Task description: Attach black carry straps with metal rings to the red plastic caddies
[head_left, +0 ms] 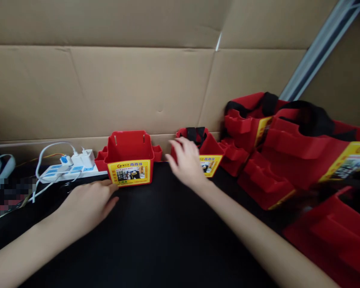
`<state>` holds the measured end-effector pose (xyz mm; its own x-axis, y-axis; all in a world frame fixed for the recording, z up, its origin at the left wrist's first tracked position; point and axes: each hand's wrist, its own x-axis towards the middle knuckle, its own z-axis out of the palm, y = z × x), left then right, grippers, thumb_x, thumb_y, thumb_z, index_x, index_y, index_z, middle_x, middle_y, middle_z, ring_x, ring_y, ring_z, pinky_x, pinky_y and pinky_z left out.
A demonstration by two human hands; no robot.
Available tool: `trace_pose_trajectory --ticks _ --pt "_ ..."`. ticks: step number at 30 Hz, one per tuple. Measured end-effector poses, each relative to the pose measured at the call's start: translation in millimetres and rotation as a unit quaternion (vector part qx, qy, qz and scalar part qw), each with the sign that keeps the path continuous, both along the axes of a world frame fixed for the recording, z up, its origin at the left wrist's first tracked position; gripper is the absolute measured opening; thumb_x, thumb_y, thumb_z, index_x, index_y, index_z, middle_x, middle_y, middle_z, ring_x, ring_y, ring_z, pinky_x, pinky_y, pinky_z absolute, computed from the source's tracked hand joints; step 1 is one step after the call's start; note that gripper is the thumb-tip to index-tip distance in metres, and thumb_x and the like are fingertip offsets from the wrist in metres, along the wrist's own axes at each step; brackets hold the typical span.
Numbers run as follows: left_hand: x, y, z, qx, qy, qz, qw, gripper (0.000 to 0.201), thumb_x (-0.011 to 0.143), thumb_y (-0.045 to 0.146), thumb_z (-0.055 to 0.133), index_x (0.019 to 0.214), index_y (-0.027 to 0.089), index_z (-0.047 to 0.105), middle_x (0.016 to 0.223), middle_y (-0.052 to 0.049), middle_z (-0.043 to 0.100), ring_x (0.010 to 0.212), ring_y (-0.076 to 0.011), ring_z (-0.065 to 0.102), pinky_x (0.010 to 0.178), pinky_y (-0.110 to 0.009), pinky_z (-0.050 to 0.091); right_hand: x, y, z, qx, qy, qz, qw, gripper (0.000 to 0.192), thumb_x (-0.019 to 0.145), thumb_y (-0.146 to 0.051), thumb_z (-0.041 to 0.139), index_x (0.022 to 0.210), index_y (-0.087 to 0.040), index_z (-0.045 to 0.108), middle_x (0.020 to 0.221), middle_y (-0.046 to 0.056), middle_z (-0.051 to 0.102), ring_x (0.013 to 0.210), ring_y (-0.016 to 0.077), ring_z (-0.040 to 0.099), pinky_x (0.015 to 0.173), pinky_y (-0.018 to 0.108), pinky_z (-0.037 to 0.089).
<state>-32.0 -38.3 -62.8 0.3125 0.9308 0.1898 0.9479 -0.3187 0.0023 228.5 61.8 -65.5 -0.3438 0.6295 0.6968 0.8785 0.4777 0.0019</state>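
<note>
One red plastic box (129, 158) with a yellow label is seen standing upright and open-topped on the black surface (156, 232), far centre, against the cardboard wall (108, 88); it appears set in place, with nothing inside that can be seen; the left hand (88, 204) is laid flat on the surface just near of it, fingers spread and loose, holding nothing, the fingertips about touching its base; the right hand (187, 162) is stretched over a second red box (204, 154) to the right, one fitted with a black strap, fingers open and resting on its rim, not yet closed on it; so one box is judged placed and a second just reached; at the far right a heap of more red boxes (288, 152) is piled, at least four, an exact count not being possible; one white power strip (72, 170) with two chargers plugged in is seen at the left.
</note>
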Motion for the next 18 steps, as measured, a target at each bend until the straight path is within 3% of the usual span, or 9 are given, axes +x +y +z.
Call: trace_pose_trajectory --ticks 2,6,9,13,16,18 --pt "18.9 -9.0 6.7 -0.006 0.023 -0.042 0.999 0.032 0.084 0.027 0.040 0.105 0.023 0.064 0.110 -0.009 0.064 0.093 -0.0303 0.064 0.073 -0.045 0.052 40.9 2.4 1.8 -0.027 -0.013 -0.016 0.999 0.040 0.088 -0.031 0.043 0.114 -0.003 0.054 0.112 0.024 0.054 0.110 0.0339 0.048 0.097 0.057 0.025" --pt "48.9 -14.3 15.8 0.014 0.014 -0.098 0.995 0.031 0.087 0.029 0.038 0.106 0.022 0.063 0.113 -0.008 0.063 0.094 -0.0257 0.064 0.072 -0.038 0.055 79.7 -20.4 2.1 -0.102 -0.073 0.050 0.991 0.019 0.088 -0.023 0.045 0.094 -0.014 0.061 0.086 0.009 0.063 0.080 0.0202 0.058 0.079 0.037 0.042" --pt "64.6 -12.1 22.3 0.083 -0.040 -0.127 0.988 0.032 0.088 0.031 0.040 0.111 0.022 0.060 0.117 -0.007 0.060 0.097 -0.0234 0.062 0.076 -0.035 0.054 70.2 -60.6 3.9 -0.138 -0.081 0.128 0.979 0.019 0.090 -0.021 0.044 0.101 -0.018 0.059 0.088 0.006 0.063 0.080 0.0156 0.057 0.074 0.029 0.042" --pt "80.1 -6.3 34.4 0.139 -0.108 -0.167 0.970 0.028 0.087 0.032 0.044 0.109 0.022 0.059 0.112 -0.007 0.060 0.099 -0.0215 0.059 0.083 -0.035 0.051 40.5 -114.1 8.7 -0.186 -0.081 0.198 0.959 0.021 0.088 -0.015 0.045 0.102 -0.022 0.060 0.090 0.003 0.063 0.080 0.0149 0.057 0.077 0.031 0.040" --pt "90.1 0.5 42.6 0.127 -0.093 -0.169 0.973 0.024 0.084 0.030 0.051 0.104 0.021 0.060 0.106 -0.007 0.060 0.095 -0.0232 0.059 0.082 -0.038 0.051 24.2 -134.0 18.9 -0.208 -0.080 0.236 0.946 0.018 0.089 -0.022 0.046 0.099 -0.024 0.061 0.088 0.001 0.063 0.080 0.0136 0.058 0.081 0.030 0.042" --pt "95.7 6.0 45.6 0.090 -0.073 -0.152 0.982 0.024 0.080 0.027 0.056 0.102 0.020 0.060 0.105 -0.008 0.059 0.086 -0.0239 0.061 0.076 -0.040 0.051 18.9 -132.6 30.8 -0.211 -0.065 0.217 0.951 0.019 0.090 -0.033 0.046 0.092 -0.022 0.061 0.088 0.002 0.063 0.079 0.0138 0.059 0.074 0.027 0.044"
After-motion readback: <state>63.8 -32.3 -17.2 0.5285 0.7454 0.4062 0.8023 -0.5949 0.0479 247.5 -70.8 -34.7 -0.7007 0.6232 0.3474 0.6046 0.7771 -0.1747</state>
